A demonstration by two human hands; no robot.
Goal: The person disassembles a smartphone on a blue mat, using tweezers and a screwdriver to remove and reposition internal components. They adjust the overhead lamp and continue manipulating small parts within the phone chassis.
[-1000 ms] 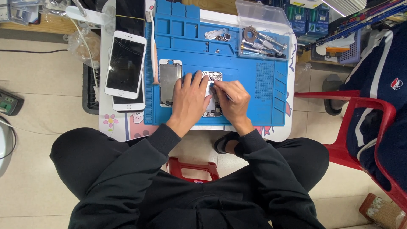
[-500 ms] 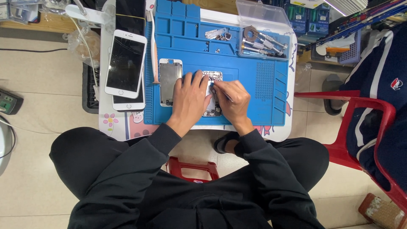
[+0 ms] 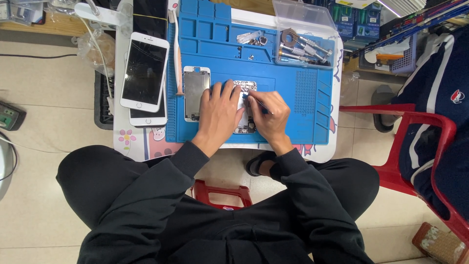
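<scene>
Pressing flat with fingers together, the left hand (image 3: 221,115) steadies an opened phone (image 3: 244,108) on the blue mat (image 3: 298,105) while the right hand (image 3: 268,117) fingers pinch a thin tool (image 3: 258,101) over it.

Beneath the fingers (image 3: 225,95) lies a matt blue rubbery repair mat (image 3: 293,105). Just left of them sits a dull metal phone frame (image 3: 196,93); farther left, a glossy glass-fronted white phone (image 3: 144,72).
</scene>
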